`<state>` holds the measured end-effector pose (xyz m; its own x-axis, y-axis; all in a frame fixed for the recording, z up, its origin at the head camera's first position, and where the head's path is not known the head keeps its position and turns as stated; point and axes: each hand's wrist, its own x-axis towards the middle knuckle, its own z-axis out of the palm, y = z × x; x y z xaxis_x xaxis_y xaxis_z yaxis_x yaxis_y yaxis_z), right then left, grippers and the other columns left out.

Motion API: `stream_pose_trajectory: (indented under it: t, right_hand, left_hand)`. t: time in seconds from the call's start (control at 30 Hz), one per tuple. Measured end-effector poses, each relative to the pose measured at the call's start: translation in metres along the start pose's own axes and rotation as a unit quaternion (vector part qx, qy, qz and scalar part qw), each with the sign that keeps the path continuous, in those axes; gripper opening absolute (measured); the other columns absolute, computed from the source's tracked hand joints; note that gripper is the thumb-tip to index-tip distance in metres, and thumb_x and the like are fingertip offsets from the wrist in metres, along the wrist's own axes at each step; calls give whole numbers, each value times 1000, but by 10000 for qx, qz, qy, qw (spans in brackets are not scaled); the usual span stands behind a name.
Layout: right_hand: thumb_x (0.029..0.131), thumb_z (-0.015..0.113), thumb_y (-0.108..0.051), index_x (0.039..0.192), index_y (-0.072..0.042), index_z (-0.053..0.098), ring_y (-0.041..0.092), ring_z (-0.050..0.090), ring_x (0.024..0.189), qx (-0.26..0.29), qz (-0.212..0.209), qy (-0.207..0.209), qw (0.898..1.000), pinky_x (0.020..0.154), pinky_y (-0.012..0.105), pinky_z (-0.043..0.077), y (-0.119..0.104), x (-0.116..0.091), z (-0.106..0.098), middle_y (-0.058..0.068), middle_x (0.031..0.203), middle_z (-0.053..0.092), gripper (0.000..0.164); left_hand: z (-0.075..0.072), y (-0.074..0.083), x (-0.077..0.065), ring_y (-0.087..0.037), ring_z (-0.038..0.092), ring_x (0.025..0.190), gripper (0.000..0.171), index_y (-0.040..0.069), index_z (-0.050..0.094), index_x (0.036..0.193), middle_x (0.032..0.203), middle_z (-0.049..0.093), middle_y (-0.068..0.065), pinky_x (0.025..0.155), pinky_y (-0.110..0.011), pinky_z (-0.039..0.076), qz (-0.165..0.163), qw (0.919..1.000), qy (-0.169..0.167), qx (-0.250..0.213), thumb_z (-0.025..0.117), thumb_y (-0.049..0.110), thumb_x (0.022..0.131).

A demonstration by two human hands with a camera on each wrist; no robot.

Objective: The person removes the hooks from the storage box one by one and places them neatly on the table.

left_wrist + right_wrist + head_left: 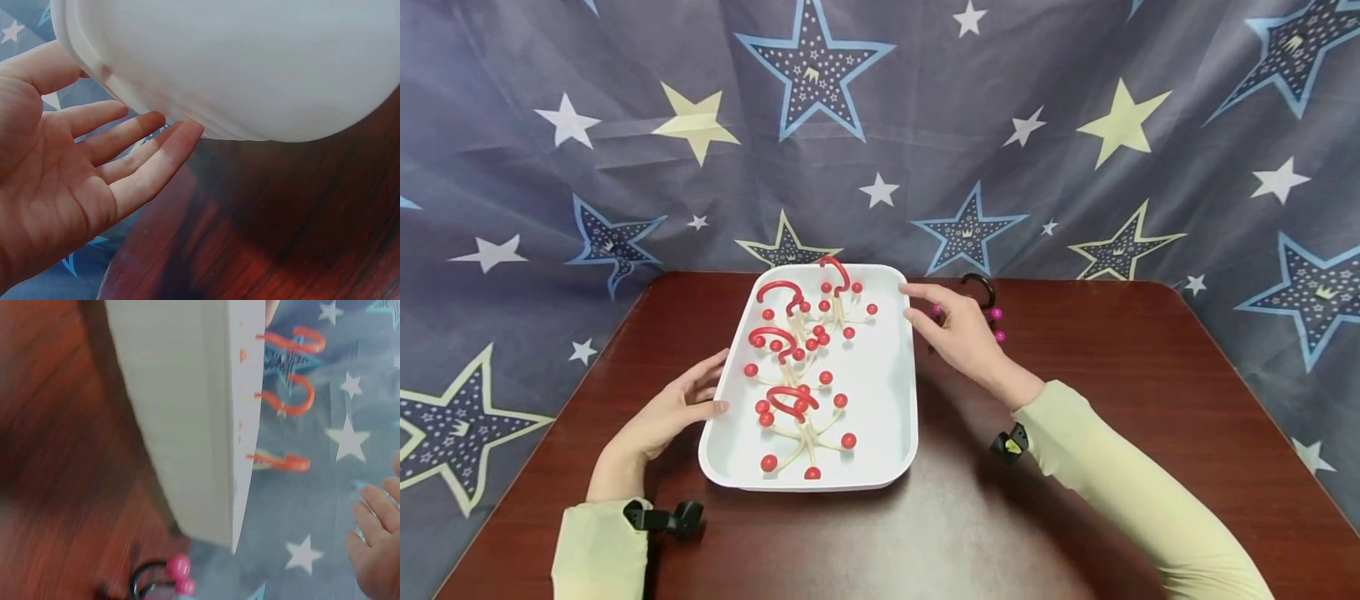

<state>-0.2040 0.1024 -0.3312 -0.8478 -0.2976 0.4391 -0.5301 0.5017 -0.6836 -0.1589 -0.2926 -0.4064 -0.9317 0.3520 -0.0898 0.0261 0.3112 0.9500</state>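
Note:
A white tray [872, 400] sits on the brown table. In it stand several octopus-shaped hand massagers [807, 433] with cream legs, red ball tips and red hooked handles, lined up along its left half. My left hand [662, 412] is at the tray's left side, thumb by the rim. In the left wrist view its fingers [134, 181] extend loosely along the tray's underside edge. My right hand [966, 337] reaches to the right rim near the far corner, fingers extended and holding nothing. Behind it, partly hidden, is a similar piece [981, 292] with a black hook and pink balls.
The brown table [1075, 350] runs back to a grey-blue curtain [1037, 67] printed with stars. Black wrist cameras [666, 518] are strapped over both pale sleeves.

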Motion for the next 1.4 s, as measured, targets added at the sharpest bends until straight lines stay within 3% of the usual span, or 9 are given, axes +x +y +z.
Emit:
stream_pose_trajectory:
  t: [0.07,0.2,0.43,0.77,1.0,1.27,1.4]
  right_hand:
    - [88,60,-24,122,-16,59,9,55,99,37,-72,-141,9999,87,29,43,-7,0,5,-2,121,60,35]
    - [87,61,-28,121,-15,60,5,51,114,333,-95,-541,9979,96,28,39,-19,-2,18,-4,120,60,36]
    - [83,65,-29,127,-17,53,8,55,109,1065,-90,-1443,9838,93,21,41,-41,-9,44,-5,123,58,47]
    - [83,66,-24,132,-14,47,10,57,108,657,-416,-2569,9633,90,20,43,-64,-14,72,1,124,58,53]
    - [85,64,-22,134,-15,45,1,56,104,647,-426,-2800,9569,85,16,44,-68,-18,84,0,123,59,53]
    - [90,56,-27,134,-18,46,-2,52,67,200,-571,-2733,9600,71,13,39,-69,-18,89,-5,92,69,46]
    - [91,54,-29,133,-20,47,0,51,72,165,-534,-2742,9600,66,13,40,-70,-19,90,-6,114,63,44]
  left_hand:
    - [0,1,1,0,52,102,76,9,16,146,143,26,-24,79,-22,48,6,10000,-6,17,60,9,85]
    - [0,2,2,1,53,101,76,8,15,146,143,25,-25,79,-22,48,1,10000,-3,44,60,9,84]
    - [1,1,0,1,53,101,76,8,15,146,143,24,-25,79,-22,49,5,10000,-19,-5,60,9,85]
    - [0,-2,2,2,53,101,74,7,14,146,143,23,-27,78,-22,49,117,9999,-29,-49,58,7,86]
    - [2,-2,0,2,53,101,74,7,14,146,143,23,-27,78,-22,49,108,9999,-49,-46,58,7,86]
    - [2,-1,0,0,53,102,74,7,14,146,142,24,-27,77,-22,49,118,9999,-9,-60,57,6,86]
    - [3,-1,1,0,53,102,74,7,14,146,142,24,-27,77,-22,49,98,9999,-13,-54,57,6,86]
